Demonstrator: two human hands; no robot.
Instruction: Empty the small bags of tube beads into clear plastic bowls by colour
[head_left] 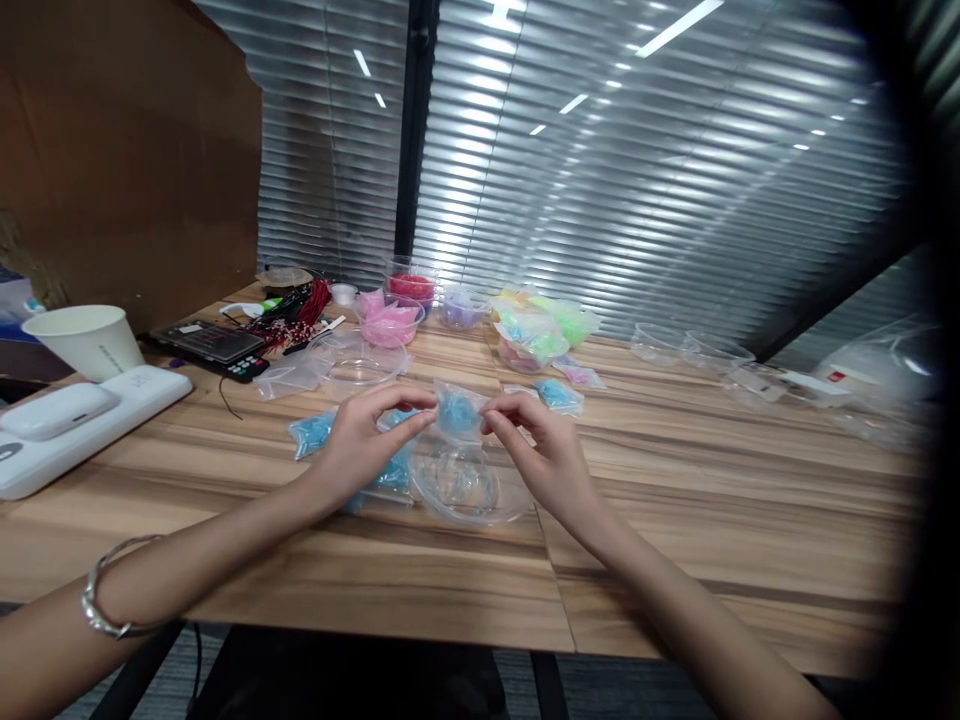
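Office, judging by blinds (637,190) and desk (712,560).

Held at opposite edges by left hand (367,437) and right hand (551,450): one clear bag (458,412), blue contents. Near both hands: one clear plastic bowl (480,519). Around left hand: more blue bags (311,433). On left forearm: silver bracelet (91,610). Farther back on wooden table (675,560): pink packets (390,320), tangled wires (304,315), black remote (244,368). Far left: paper cup (86,342). Behind: window blinds (637,180).
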